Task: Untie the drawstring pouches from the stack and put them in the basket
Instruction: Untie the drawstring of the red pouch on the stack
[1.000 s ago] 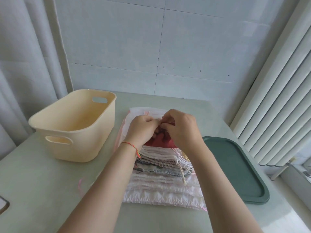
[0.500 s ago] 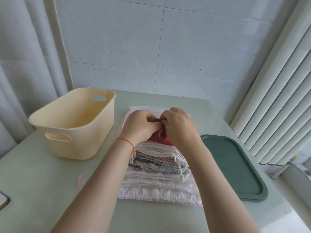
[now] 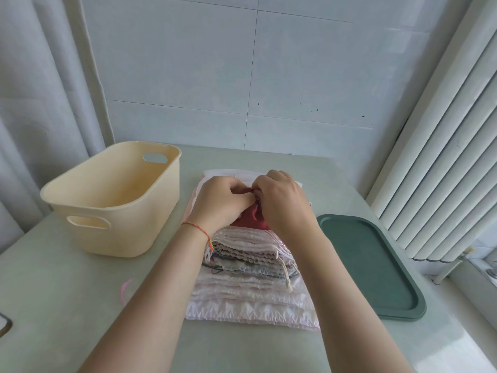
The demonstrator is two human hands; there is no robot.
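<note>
I find both hands working at the far end of the red pouch [image 3: 251, 220], which lies on top of the stack [image 3: 250, 281]. My left hand [image 3: 222, 201] and right hand [image 3: 282, 200] meet knuckle to knuckle, fingers curled and pinching the gathered mouth of that pouch; the cord itself is hidden under the fingers, so I cannot tell whether the knot is loose.

Progress, as I judge it: early. The basket [image 3: 113, 200], just left of the stack on the table [image 3: 53, 292], shows no pouch inside on the visible floor and walls. The stack beneath the red pouch holds several more pouches, pink, grey and white, cords trailing at the near right. All of them remain to be untied and moved.

A green tray [image 3: 376, 265] lies to the right of the stack.

Writing: none legible on any item.
</note>
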